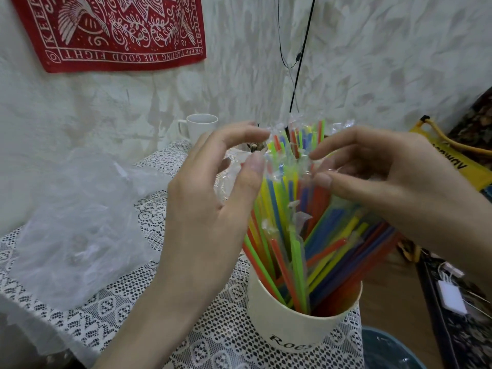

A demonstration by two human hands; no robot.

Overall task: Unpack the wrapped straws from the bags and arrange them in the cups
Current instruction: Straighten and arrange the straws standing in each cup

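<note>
Wrapped straws (pixel 290 209) upright in cup (pixel 292 326), tops between both hands' fingers (pixel 253 166).

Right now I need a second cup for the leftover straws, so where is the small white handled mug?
The small white handled mug stands at the table's far edge against the wall, beyond the left hand.

Two bare hands in shot, the left hand (pixel 213 198) and the right hand (pixel 394 182). No rings, no watch, no gloves. Forearms bare too, no sleeve showing. Nails are short, plain and unpainted; fingers are slim.
</note>
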